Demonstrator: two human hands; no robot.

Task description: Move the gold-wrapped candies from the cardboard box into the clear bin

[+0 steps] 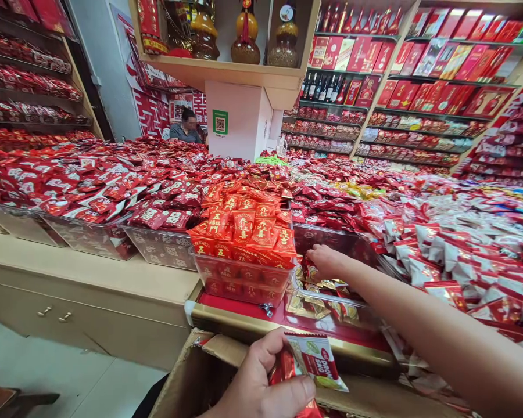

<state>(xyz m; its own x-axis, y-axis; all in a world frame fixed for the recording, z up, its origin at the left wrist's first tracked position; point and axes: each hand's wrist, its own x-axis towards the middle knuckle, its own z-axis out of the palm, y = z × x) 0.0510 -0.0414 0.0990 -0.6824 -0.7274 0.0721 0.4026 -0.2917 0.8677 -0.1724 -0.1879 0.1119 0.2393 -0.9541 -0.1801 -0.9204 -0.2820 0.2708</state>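
My left hand (265, 377) is low in the middle of the head view, closed around several small candy packets. One is a red and white packet (318, 360) with printed lettering; red wrappers show beneath it. My right hand (329, 263) reaches in from the right, over a clear plastic bin (300, 284). Gold-wrapped candies (318, 305) lie in this bin. The fingers of that hand are curled downward, and what they hold, if anything, is hidden. Just left of it stands a clear bin (244, 281) heaped with orange-red packets (242, 229).
An open cardboard box (178, 377) is below my left hand. Bins of red packets (91, 186) line the counter (157, 284). White and red packets (444, 249) are piled at right. A pillar (233, 125) rises behind, shelves surround it, and a person (185, 128) is at the back.
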